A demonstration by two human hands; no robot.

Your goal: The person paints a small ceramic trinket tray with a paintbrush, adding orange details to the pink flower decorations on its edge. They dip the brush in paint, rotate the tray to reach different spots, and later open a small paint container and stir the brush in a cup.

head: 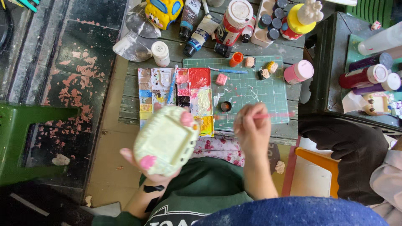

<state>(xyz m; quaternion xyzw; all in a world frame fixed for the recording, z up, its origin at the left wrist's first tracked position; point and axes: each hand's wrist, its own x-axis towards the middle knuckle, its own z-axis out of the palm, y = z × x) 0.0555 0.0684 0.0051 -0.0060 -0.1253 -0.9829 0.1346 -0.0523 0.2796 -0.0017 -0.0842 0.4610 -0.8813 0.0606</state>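
Her left hand (157, 165) cups a pale cream plaster figure (166, 140) just off the table's (293, 130) near edge; her right hand (252, 132) pinches a pink brush (274, 115) over the green mat (251, 90).

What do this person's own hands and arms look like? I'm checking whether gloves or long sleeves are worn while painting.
No gloves: the left hand and right hand are bare. Fingernails on the left hand are pink. The forearms are uncovered; a black band or marking crosses the left wrist. A dark green top with pale lettering shows at the body.
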